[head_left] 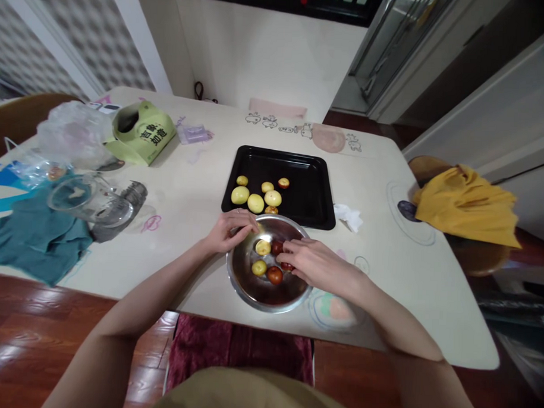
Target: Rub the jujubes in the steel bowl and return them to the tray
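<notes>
A shiny metal bowl point(236, 280) stands at the near edge of the table, with several small fruits like fresh jujubes inside. A yellow-green jujube point(259, 268) and a red-brown jujube point(275, 275) lie on its bottom. My left hand point(232, 231) is closed at the bowl's upper left rim, thumb towards the inside. Inside the bowl's right half, my right hand point(312, 262) has its fingers curled round a dark red jujube point(287, 266), which they partly cover. Just behind the bowl, a black baking tray point(300, 175) carries several more jujubes, mostly yellow-green, like the pale jujube point(240, 195).
A crumpled tissue point(348, 217) lies right of the tray. On the left are a glass jug point(91, 200) on its side, a teal cloth point(39, 237), a green paper carton point(143, 131) and a plastic bag point(76, 131). A yellow cloth point(468, 205) hangs over a chair at right.
</notes>
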`<state>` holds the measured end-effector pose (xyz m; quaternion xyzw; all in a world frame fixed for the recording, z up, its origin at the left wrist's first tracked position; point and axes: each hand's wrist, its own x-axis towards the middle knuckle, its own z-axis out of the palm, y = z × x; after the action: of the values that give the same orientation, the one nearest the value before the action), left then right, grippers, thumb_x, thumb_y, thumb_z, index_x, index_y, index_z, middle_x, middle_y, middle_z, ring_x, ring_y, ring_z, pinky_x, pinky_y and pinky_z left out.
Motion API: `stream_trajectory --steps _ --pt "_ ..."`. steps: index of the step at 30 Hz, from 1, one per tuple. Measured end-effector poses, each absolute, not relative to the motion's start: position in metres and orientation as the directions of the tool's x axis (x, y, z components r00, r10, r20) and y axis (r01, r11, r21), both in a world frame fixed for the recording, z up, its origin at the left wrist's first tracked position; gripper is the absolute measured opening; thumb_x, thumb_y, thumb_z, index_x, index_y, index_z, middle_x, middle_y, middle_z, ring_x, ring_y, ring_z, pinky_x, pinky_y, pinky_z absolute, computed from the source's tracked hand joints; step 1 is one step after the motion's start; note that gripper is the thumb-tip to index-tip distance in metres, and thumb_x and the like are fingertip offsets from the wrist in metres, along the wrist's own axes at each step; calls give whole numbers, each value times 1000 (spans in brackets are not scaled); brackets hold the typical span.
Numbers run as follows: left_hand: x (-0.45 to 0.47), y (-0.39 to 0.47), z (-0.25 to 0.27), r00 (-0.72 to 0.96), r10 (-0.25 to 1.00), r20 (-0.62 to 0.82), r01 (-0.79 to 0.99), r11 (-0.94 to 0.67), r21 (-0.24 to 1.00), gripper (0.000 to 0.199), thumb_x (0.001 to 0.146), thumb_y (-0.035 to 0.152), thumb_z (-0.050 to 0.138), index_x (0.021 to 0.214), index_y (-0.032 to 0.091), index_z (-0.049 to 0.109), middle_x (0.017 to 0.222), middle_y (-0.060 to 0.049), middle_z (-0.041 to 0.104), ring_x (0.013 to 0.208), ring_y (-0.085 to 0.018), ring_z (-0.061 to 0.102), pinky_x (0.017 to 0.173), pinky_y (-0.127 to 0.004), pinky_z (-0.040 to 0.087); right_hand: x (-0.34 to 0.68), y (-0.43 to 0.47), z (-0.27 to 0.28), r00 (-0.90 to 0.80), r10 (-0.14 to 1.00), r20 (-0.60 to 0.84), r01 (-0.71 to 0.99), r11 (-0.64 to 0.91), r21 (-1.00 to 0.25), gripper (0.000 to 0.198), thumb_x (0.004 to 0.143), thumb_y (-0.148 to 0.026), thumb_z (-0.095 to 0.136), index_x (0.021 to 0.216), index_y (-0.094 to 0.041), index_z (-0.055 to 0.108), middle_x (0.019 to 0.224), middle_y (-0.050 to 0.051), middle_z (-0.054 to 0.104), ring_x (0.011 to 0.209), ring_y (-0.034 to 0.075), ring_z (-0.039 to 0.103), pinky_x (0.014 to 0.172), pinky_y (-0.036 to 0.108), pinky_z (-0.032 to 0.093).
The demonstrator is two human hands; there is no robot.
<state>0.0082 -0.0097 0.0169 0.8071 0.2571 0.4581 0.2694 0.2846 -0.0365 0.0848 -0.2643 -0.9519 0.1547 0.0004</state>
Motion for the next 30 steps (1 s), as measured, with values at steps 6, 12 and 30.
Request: stream_trajectory --steps 6,12,30 --pt "8 -10 15 455 666 591 174 -718 674 32 108 31 52 92 17 76 88 -10 79 93 -24 74 91 -40 58 280 -38 72 -836 537 -109 547 807 -224 29 86 2 65 101 -19 78 102 9 75 93 25 71 86 39 54" --pt "8 -9 15 456 669 587 163 -711 684 31 108 30 52 92 16 76 89 -10 79 94 -24 74 91 -40 57 285 -33 81 -843 532 -85 529 789 -312 22 91 -6 69 101 -22 78 99 6 76 96 25 72 87 39 54" --pt "8 -6 9 386 658 647 143 -735 662 33 110 33 50 100 16 78 97 -12 80 96 -24 75 89 -41 58 314 9 -3 -333 740 584 485 666 -567 36 110 -33 39 114 -26 74 108 12 74 107 29 68 97 53 57"
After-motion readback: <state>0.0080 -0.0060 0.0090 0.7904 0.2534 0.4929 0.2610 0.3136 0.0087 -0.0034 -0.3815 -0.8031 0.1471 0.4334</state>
